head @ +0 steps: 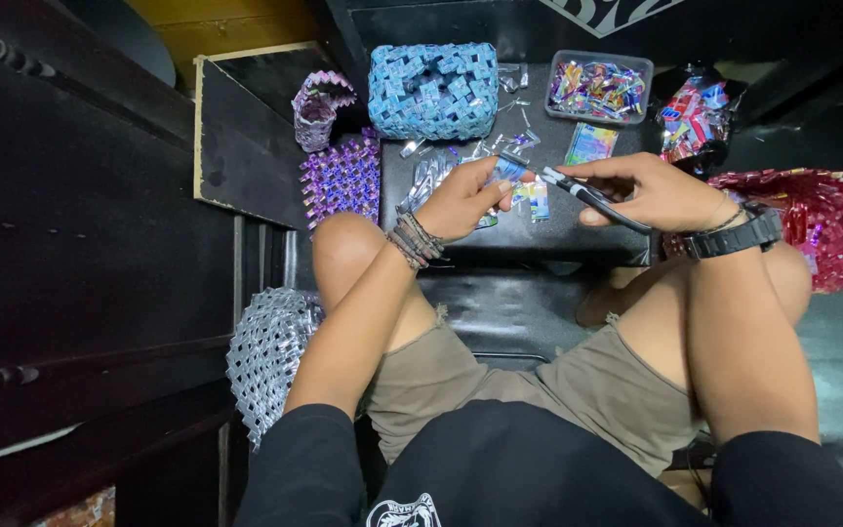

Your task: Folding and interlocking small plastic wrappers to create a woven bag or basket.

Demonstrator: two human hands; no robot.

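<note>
Head view, left hand [461, 200] pinching one foil wrapper [506, 171], right hand [651, 190] gripping one pair of scissors [592, 197] (blades narrow), two woven baskets [433, 90] behind.

We see a blue woven basket [433, 90] far off, a purple woven mat [343, 180] left, a red-pink piece [831, 226] right, a silver one [267, 357] near.

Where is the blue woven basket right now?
The blue woven basket sits at the top middle of the head view, between the small purple basket and the clear tub.
</note>
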